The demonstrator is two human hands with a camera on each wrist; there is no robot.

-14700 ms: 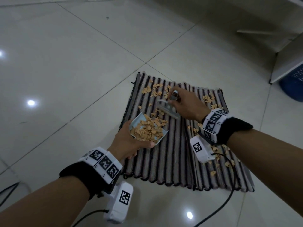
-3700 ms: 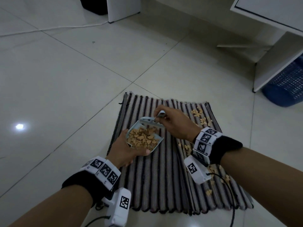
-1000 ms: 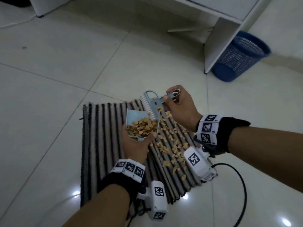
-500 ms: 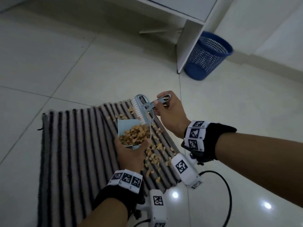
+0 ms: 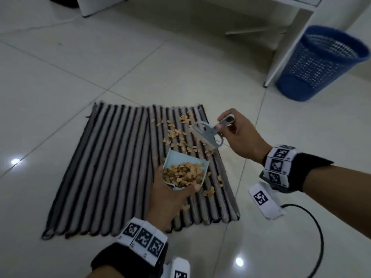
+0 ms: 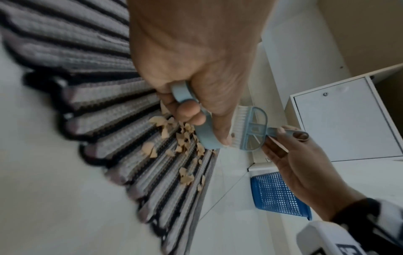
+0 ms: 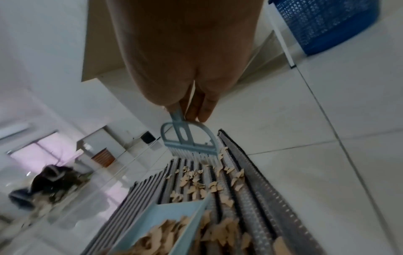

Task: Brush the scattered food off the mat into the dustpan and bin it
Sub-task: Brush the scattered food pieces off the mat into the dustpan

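Observation:
A striped grey and black mat (image 5: 112, 167) lies on the tiled floor. Tan food flakes (image 5: 176, 135) are scattered along its right side. My left hand (image 5: 170, 195) grips the handle of a light blue dustpan (image 5: 185, 164), which is heaped with flakes and held over the mat's right half. My right hand (image 5: 236, 133) pinches the handle of a small blue brush (image 5: 208, 134), its bristles down on the mat's far right edge. In the right wrist view the brush (image 7: 187, 143) stands just beyond the dustpan (image 7: 165, 224). The left wrist view shows the dustpan handle (image 6: 185, 93) in my curled fingers.
A blue mesh bin (image 5: 321, 63) stands at the far right beside a white cabinet leg (image 5: 285, 45). A black cable (image 5: 313, 233) trails on the floor by my right wrist. White furniture (image 5: 100, 5) stands at the back left.
The brush has swung from above the dustpan out to the mat's right edge. The dustpan stays in my left hand, still full. The view has shifted, so the bin sits further right.

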